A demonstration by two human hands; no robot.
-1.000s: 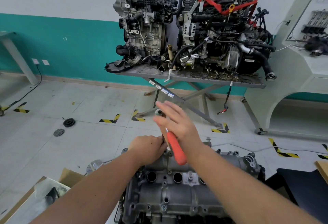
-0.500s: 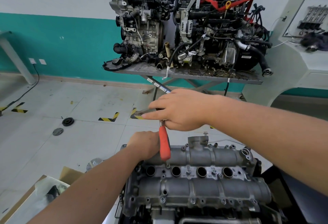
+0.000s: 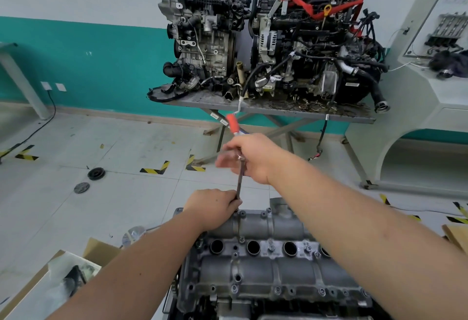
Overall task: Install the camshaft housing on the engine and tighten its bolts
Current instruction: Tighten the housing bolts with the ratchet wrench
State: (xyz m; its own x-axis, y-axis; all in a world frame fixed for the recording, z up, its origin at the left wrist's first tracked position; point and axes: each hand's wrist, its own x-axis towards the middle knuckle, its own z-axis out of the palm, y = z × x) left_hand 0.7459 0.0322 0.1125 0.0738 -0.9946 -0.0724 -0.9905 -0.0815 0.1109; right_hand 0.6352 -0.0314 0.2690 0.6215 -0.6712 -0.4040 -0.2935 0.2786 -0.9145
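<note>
Far left on the floor: two dark round discs (image 3: pixel 89 180). Near left: an open cardboard box (image 3: pixel 63 276). Left hand (image 3: pixel 212 207), fingers curled, pinching the low end of the extension bar (image 3: pixel 240 183) at the far left edge of the camshaft housing (image 3: pixel 268 261) (seated atop the near engine). Right hand (image 3: pixel 250 159) higher, gripping the ratchet; red handle (image 3: pixel 232 123) pointing far. Far right: two engines on a metal table (image 3: pixel 349 117).

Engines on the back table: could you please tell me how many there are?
2: the left engine stands at the table's left end, the right engine, with red straps, beside it. None looks hidden.
</note>
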